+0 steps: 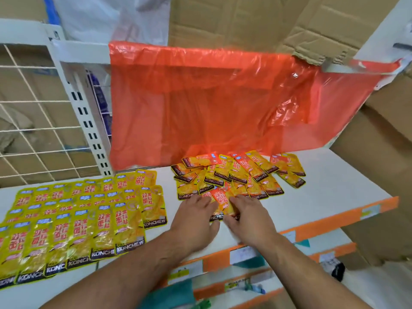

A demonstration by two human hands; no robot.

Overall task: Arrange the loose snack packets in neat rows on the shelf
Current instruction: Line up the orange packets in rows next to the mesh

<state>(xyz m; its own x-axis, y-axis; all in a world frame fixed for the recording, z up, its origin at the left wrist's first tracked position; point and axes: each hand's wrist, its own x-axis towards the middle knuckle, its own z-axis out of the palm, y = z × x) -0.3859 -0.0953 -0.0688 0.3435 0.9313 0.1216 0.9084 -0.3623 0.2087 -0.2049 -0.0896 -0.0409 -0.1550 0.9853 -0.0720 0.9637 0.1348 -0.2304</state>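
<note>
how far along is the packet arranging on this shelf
Done: neat rows of yellow packets cover the left of the shelf. In hand: the left hand and right hand rest on packets at the near edge of the loose pile. Left: the rest of that jumbled pile.

A white shelf [334, 186] with an orange front edge carries yellow snack packets. On its left they lie in overlapping rows [73, 219]; at the middle is a loose pile [238, 175]. Both hands are at the pile's near edge on a small stack [223, 204]. The left hand [196, 216] rests its fingers on the stack and the right hand [247, 216] pinches it. A red plastic bag [211, 108] hangs behind.
</note>
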